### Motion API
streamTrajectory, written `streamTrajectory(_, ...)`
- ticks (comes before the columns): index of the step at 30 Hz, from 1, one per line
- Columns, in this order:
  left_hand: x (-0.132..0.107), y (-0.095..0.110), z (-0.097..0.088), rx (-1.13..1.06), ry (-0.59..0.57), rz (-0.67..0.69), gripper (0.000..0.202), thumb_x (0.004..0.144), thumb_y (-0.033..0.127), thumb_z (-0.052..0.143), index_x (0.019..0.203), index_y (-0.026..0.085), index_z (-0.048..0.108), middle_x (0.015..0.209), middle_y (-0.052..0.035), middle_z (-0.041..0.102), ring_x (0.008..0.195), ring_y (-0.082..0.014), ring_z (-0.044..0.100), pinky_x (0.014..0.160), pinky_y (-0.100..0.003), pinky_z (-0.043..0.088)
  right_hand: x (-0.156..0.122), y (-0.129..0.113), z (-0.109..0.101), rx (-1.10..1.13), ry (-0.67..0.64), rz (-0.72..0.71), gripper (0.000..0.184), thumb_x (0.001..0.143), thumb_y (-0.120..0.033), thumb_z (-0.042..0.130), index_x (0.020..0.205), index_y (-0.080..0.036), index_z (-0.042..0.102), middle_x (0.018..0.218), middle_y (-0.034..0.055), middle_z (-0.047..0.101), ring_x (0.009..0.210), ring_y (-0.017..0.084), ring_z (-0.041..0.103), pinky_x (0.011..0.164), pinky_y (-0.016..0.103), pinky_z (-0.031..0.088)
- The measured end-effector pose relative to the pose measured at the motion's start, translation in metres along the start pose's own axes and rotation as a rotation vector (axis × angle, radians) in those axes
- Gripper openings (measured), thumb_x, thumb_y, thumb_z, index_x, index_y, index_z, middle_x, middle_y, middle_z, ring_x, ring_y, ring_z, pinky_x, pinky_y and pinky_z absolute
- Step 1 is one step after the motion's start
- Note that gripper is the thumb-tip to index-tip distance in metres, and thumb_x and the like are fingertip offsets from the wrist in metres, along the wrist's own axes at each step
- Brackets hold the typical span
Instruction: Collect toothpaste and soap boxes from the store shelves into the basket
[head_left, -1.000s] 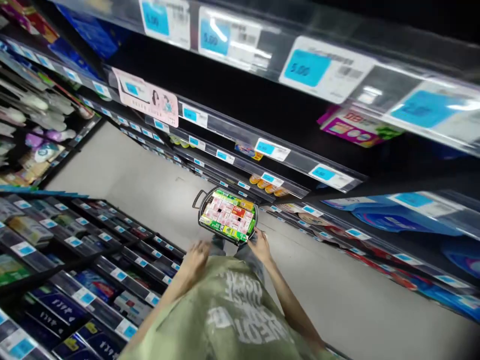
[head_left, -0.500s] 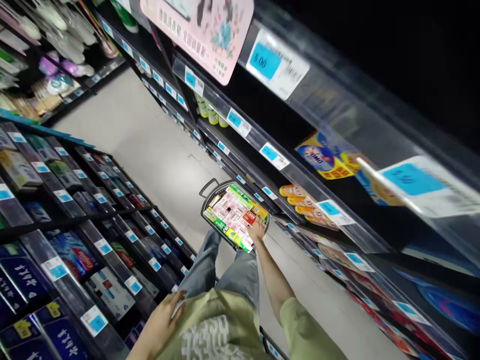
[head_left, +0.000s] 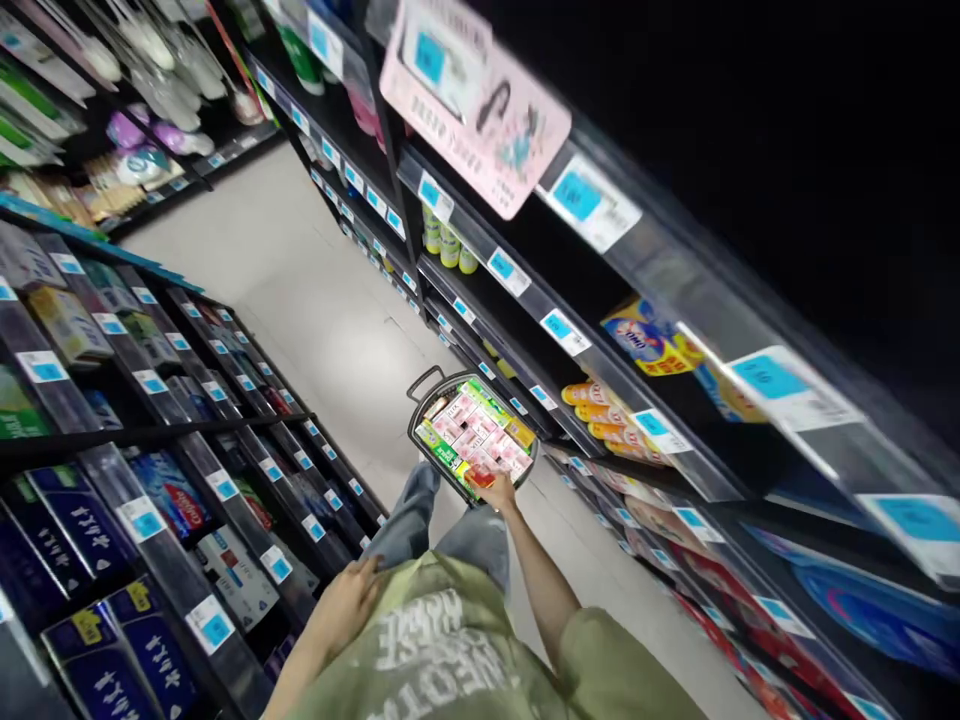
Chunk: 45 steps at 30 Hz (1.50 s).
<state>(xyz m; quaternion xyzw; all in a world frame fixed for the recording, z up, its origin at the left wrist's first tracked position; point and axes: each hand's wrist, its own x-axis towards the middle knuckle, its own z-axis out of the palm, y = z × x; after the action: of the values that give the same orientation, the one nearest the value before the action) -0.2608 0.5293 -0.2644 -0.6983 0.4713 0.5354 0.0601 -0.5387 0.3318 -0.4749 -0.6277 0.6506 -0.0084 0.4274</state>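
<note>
A dark shopping basket [head_left: 420, 392] stands on the aisle floor in front of my legs. It is packed with several pink, green, red and yellow boxes [head_left: 472, 436]. My right hand [head_left: 498, 492] reaches down to the basket's near edge, its fingers closed on a small red box [head_left: 480, 478]. My left hand [head_left: 348, 606] rests against my hip by the green shirt, fingers loosely spread, holding nothing.
Black shelves with blue price tags line both sides of the narrow aisle. Blue boxes [head_left: 75, 520] fill the left shelves. Orange packets [head_left: 600, 412] and a yellow-blue bag [head_left: 651, 340] sit on the right. A pink sign [head_left: 480, 110] hangs from the right shelf.
My left hand pulled back from near the basket to my hip. My right hand stayed at the basket and shifted toward its near edge onto the red box. The view swung left.
</note>
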Motion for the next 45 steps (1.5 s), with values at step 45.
streamTrajectory(45, 0.033, 0.177, -0.099, -0.256, 0.269, 1.171, 0.066, 0.084, 0.023, 0.077, 0.145, 0.027, 0.052, 0.147, -0.0141, 0.059, 0.134, -0.0298, 0.058, 0.112, -0.052, 0.050, -0.144, -0.160, -0.125, 1.091, 0.115, -0.469, 0.067, 0.063, -0.027, 0.087, 0.123, -0.027, 0.057, 0.131, 0.0087, 0.066, 0.119, 0.031, 0.066, 0.099, 0.047, 0.055)
